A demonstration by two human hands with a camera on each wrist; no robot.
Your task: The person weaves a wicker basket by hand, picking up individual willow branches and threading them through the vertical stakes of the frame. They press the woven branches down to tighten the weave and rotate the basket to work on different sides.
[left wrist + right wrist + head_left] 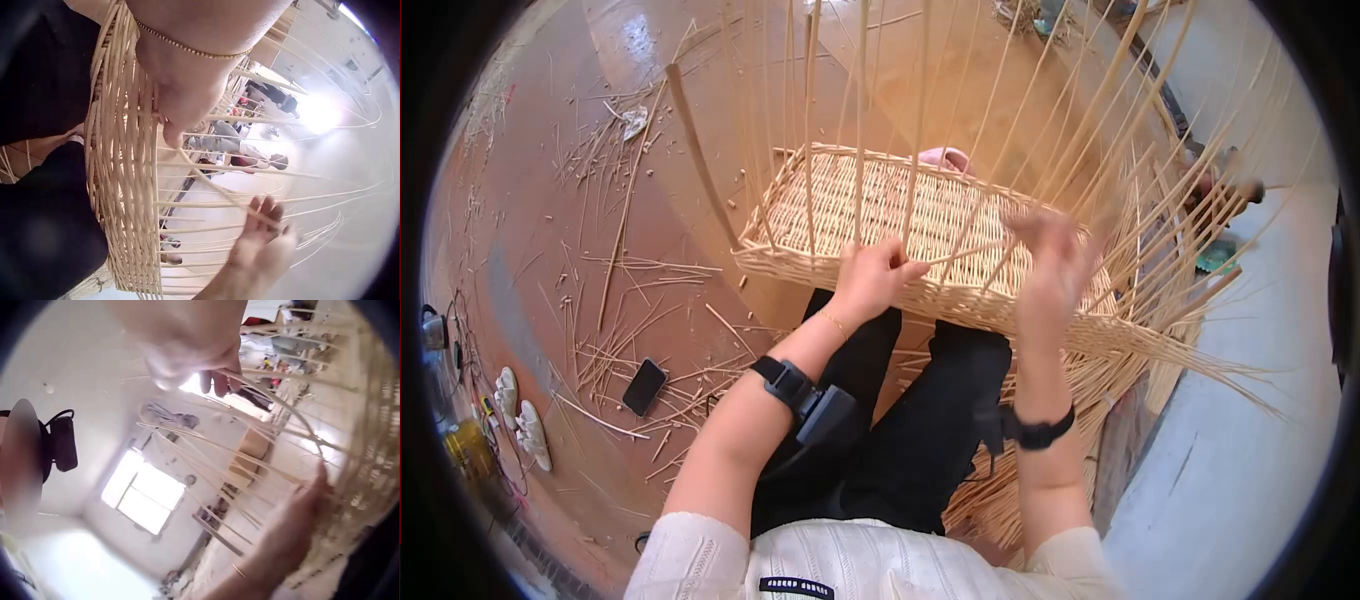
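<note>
A flat woven wicker basket [870, 205] rests against my knees, with many thin upright stakes [860, 110] rising from its rim. My left hand [878, 277] sits on the near rim and pinches a wicker strand [960, 255] that runs rightward. My right hand [1052, 262], blurred, is raised just right of it and grips the same strand. In the left wrist view the left hand [181, 100] presses on the woven wall [125, 162] and the strand [212, 184] crosses to the right hand [262, 240]. The right wrist view shows the right hand's fingers [215, 378] curled on the bent strand.
Loose wicker pieces [630, 330] litter the brown floor on the left. A black phone [644, 386] and white shoes [525, 425] lie there too. A bundle of long strands [1140, 350] fans out at my right knee. A thick stick [700, 150] leans at the basket's left.
</note>
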